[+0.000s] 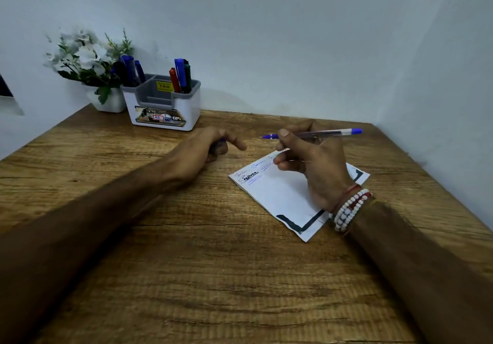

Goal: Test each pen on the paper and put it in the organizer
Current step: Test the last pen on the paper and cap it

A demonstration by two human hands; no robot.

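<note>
table (213, 277) nearest the viewer carries both forearms. left hand (208, 146) rests on the wood, fingers curled round a small blue item (220, 144), probably a cap; too hidden to confirm. right hand (317, 162) pinches a pen (320, 133) between thumb and fingers, held level above the far end of the paper (282, 197), tip to the left and clear of the sheet. paper lies flat under the right hand and bears several blue and black scribbles (253, 175) along its far left edge. organizer (165, 108) stands at the back against the wall, with stored pens (181, 76) upright in its left and right compartments. judgement: most pens tested and filed; the one in hand is the only pen seen outside the organizer, so capping and filing it appear to be what is left.
</note>
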